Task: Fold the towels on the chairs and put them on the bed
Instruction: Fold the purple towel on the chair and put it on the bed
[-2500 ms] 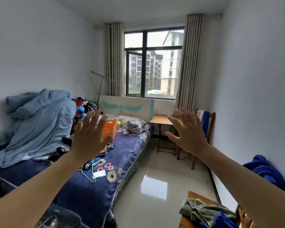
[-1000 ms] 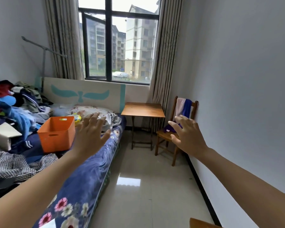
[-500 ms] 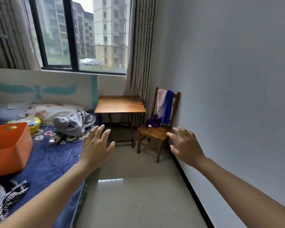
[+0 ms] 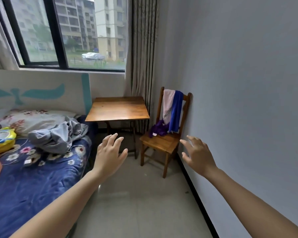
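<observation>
both arms reach forward with nothing held. the left hand is spread wide, fingers straight, in the air over the floor beside the bed. the right hand is wide too, fingers slightly bent, near the wooden chair at the far right wall, touching nothing. a pink towel and a blue towel hang over the chair back, and a purple cloth lies on its seat.
</observation>
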